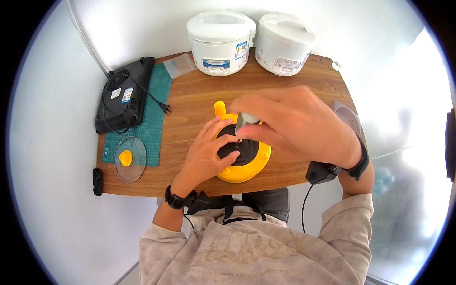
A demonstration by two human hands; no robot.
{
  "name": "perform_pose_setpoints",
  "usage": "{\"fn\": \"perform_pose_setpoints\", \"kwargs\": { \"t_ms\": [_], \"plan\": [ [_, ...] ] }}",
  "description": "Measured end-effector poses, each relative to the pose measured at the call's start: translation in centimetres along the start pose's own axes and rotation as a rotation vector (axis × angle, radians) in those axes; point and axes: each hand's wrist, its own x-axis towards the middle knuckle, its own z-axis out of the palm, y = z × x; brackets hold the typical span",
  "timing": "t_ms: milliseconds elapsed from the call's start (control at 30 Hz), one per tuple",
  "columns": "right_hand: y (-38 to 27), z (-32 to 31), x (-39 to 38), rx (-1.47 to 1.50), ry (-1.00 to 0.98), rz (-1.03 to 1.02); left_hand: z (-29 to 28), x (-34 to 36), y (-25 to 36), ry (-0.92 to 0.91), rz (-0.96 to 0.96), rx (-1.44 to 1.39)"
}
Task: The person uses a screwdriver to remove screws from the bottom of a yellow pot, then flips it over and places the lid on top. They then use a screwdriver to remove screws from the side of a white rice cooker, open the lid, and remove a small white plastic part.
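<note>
A yellow electric pot [261, 161] lies bottom up at the middle of the table's near side, its round black base [244, 154] facing me. My left hand [206, 149] rests on the pot with fingers spread, thumb and index finger apart near the base's centre. Above the base, my right hand [289, 121] is closed round a grey tool [244, 124] that looks like a screwdriver. Its thin lower end points down toward the centre of the base, between my left fingertips. Most of the tool is hidden by my right hand, so I cannot tell whether its tip touches a screw.
A glass lid with a yellow knob [125, 158] lies at the left, partly on a green cutting mat [154, 118]. Behind it is a black appliance [126, 102] with a cord. Two white rice cookers [221, 42] stand at the back. A translucent container [346, 116] sits right.
</note>
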Motion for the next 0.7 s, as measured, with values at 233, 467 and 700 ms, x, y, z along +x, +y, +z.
{"fn": "perform_pose_setpoints", "kwargs": {
  "t_ms": [233,467,700],
  "plan": [
    [0.2,0.3,0.7,-0.346,-0.095,0.115,-0.2,0.0,0.2,-0.042,-0.04,-0.025],
    [-0.2,-0.1,0.6,0.037,-0.163,0.147,0.1,0.0,-0.1,0.026,0.028,0.02],
    [-0.4,0.7,0.0,-0.051,-0.076,0.03,-0.1,0.0,0.5,0.019,-0.021,-0.009]
  ]
}}
